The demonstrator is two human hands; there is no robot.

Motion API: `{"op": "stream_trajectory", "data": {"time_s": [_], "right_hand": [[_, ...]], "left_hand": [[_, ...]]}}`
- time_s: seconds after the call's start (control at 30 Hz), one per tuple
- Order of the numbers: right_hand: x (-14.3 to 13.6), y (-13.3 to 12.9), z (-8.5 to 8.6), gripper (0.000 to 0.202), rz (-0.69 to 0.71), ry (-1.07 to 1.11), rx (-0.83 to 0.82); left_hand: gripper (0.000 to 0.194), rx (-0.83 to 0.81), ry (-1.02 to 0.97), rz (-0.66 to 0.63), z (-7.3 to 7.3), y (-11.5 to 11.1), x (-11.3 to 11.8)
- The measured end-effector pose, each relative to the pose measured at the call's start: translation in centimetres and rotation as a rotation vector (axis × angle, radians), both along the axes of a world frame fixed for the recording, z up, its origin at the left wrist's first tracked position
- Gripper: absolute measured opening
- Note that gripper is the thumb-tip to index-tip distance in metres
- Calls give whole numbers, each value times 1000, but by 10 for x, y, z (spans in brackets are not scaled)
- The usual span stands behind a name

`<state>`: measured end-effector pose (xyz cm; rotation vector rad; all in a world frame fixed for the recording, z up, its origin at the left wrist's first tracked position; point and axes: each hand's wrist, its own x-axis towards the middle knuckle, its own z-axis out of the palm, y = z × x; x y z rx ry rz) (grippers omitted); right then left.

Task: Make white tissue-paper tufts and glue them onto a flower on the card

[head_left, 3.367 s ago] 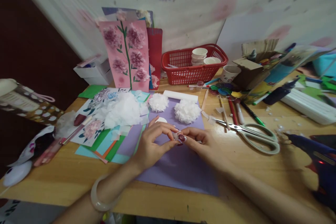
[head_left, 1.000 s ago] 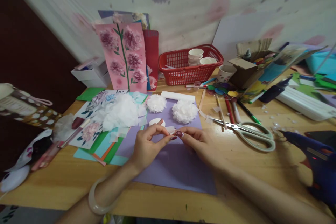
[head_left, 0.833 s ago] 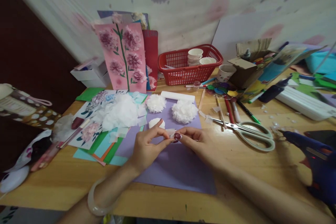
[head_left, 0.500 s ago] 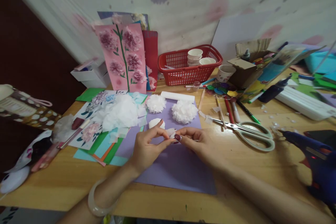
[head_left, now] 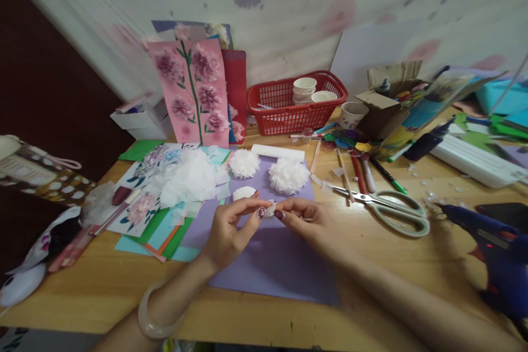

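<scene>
Between my fingertips is a small piece of thin white paper (head_left: pixel 269 209), bunched up and partly hidden. My left hand (head_left: pixel 233 231) pinches it from the left, and my right hand (head_left: pixel 305 224) pinches it from the right. A thin pale stick end shows beside the right fingers. Both hands hover over a purple sheet (head_left: pixel 276 269). Just behind them lies a white disc (head_left: pixel 244 193), partly covered by the left fingers. Two ruffled white paper flowers, a smaller one (head_left: pixel 244 164) and a larger one (head_left: pixel 287 175), rest farther back on the sheet.
Loose white tissue pieces (head_left: pixel 187 179) are heaped at left over coloured papers. To the right lie scissors (head_left: pixel 396 212) and a blue glue gun (head_left: pixel 490 247). A white roll (head_left: pixel 278 152), a red basket (head_left: pixel 289 115) with cups and a pink flower picture (head_left: pixel 192 93) stand behind.
My left thumb has shifted up and turned, so its nail now faces the camera. The white piece is more closely gathered between both hands. The view has shifted slightly.
</scene>
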<state>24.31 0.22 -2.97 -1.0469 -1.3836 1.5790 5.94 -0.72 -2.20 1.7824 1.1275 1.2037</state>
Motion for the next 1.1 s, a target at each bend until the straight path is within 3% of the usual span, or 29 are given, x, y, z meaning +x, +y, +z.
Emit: {"op": "stream_trajectory", "data": {"time_s": [1.1], "right_hand": [[0, -1, 0, 34, 8, -1, -22]], "left_hand": [[16, 77, 64, 22, -1, 0, 0]]}}
